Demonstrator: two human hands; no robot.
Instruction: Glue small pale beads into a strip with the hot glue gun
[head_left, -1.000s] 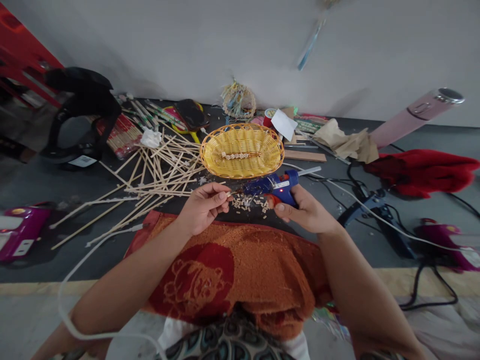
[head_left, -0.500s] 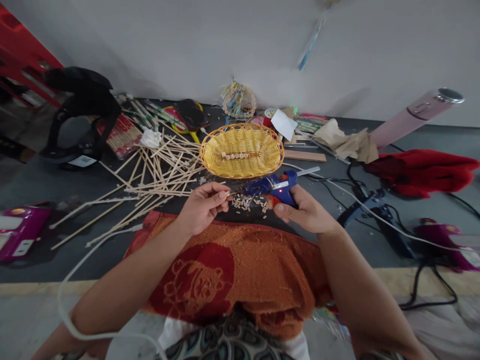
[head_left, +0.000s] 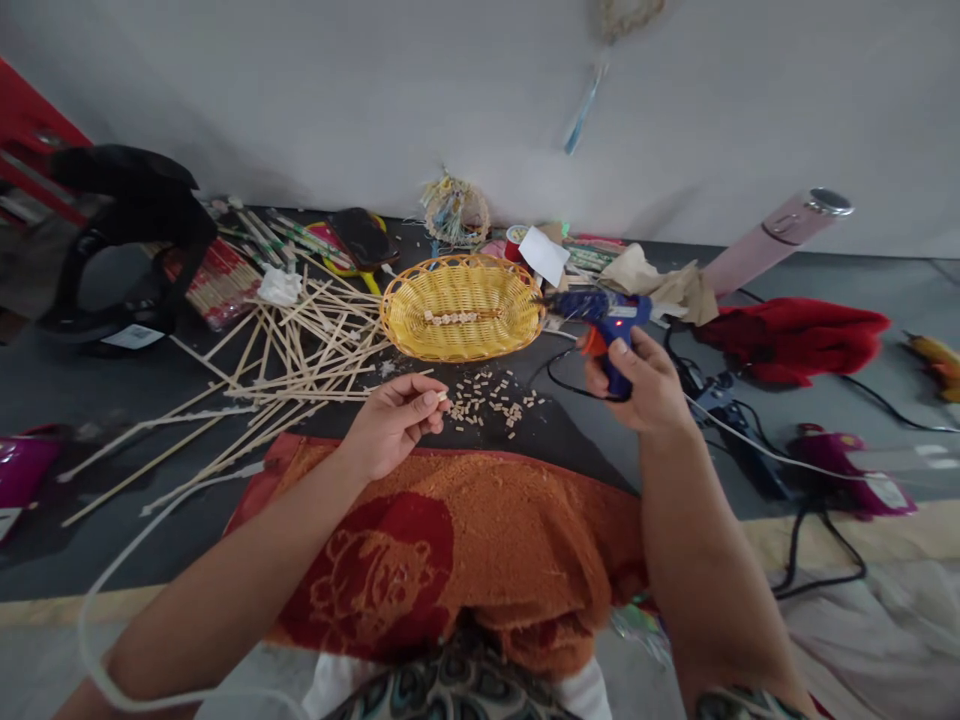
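My left hand (head_left: 399,420) is closed in a pinch on a small wooden piece (head_left: 442,397), partly hidden by the fingertips. In my right hand (head_left: 637,380) is a blue glue gun (head_left: 609,308) with an orange trigger and a lit red light. Its nozzle points left, at the right rim of the yellow woven basket (head_left: 465,285). A short row of joined wooden bits (head_left: 461,318) lies inside the basket. Between my hands, many small cut wooden pieces (head_left: 502,408) are scattered on the dark table. An orange towel (head_left: 525,520) spreads over the near edge.
A heap of thin wooden sticks (head_left: 300,340) lies left of the basket. Behind it are a phone (head_left: 364,238) and a beaded ring with tassels (head_left: 456,212). To the right are a pink flask (head_left: 780,240), a red cloth (head_left: 802,340) and cables. A white cord (head_left: 150,530) crosses my left forearm.
The glue gun in my right hand has moved up and right, away from my left hand. My left hand keeps its pinch, nearly in place. The view has shifted slightly.
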